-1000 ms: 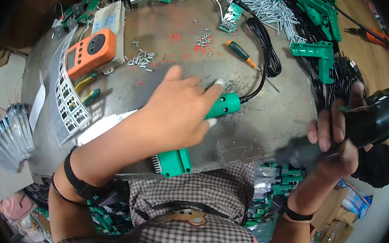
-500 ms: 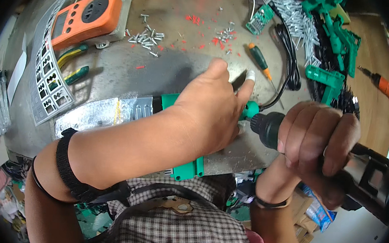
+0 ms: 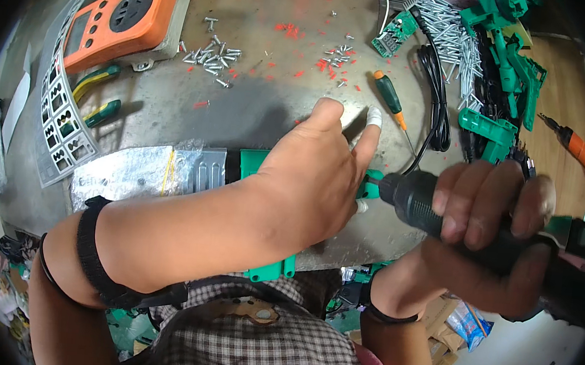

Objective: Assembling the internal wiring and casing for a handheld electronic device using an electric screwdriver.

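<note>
My left hand [image 3: 314,174] is closed over a green plastic tool body [image 3: 254,161], pressing it to the metal bench. Its index finger, wrapped in white at the tip, points away from me. A ribbed silver metal part [image 3: 209,167] extends left from the green body, partly inside clear wrap. Below my wrist a lower green section [image 3: 271,269] juts past the bench edge. My right hand [image 3: 488,210] wraps round a black power screwdriver [image 3: 416,200], whose bit meets the right end of the green body. My left hand hides the middle of that body.
Loose screws [image 3: 213,57] and red bits lie beyond my hands. A green-and-orange hand screwdriver [image 3: 390,101], coiled black cable [image 3: 438,105], circuit board [image 3: 394,35] and green housings [image 3: 488,133] are at right. An orange meter [image 3: 122,25] and pliers [image 3: 98,99] are at left.
My right hand and the power screwdriver have shifted, and more of the screwdriver's front now shows. My left hand keeps its hold on the green body. The whole view has swung slightly.
</note>
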`<state>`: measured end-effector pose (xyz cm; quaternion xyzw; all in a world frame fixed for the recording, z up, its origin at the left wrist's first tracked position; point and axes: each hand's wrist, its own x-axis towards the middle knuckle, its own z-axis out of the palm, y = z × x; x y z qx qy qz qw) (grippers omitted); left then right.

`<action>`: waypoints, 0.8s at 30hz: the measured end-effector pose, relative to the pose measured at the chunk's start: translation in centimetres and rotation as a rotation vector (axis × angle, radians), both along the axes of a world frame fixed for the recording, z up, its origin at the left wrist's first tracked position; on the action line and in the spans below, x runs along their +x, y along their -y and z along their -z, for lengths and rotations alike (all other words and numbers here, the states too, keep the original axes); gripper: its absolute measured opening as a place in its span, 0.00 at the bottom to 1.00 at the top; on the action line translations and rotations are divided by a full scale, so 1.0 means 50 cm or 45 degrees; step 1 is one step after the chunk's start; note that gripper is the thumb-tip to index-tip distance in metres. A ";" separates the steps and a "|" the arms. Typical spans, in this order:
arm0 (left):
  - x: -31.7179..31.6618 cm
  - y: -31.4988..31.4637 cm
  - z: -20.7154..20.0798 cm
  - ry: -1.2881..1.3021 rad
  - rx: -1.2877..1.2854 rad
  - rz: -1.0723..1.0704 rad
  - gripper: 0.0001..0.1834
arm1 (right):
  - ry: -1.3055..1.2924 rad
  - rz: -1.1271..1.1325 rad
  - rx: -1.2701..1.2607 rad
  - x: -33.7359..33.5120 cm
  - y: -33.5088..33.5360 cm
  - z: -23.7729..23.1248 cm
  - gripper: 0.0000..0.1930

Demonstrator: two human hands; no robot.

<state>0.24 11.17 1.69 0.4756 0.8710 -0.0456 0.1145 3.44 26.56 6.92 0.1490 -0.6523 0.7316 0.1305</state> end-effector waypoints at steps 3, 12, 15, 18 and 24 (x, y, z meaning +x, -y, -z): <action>0.005 0.001 -0.013 -0.037 -0.067 0.033 0.46 | 0.000 -0.844 -0.135 -0.055 -0.048 0.010 0.13; 0.011 0.014 0.014 0.142 0.338 -0.145 0.46 | -0.333 0.305 0.271 0.065 -0.004 -0.054 0.22; 0.011 0.045 0.041 -0.147 0.747 -0.201 0.43 | -0.101 -0.222 -0.149 0.139 -0.016 -0.157 0.17; 0.064 0.167 0.016 0.061 1.065 0.066 0.43 | -0.009 -0.065 -0.251 0.202 0.090 -0.115 0.14; 0.115 0.246 0.031 0.013 0.643 0.071 0.52 | -0.080 -0.243 -0.069 0.187 0.182 -0.065 0.14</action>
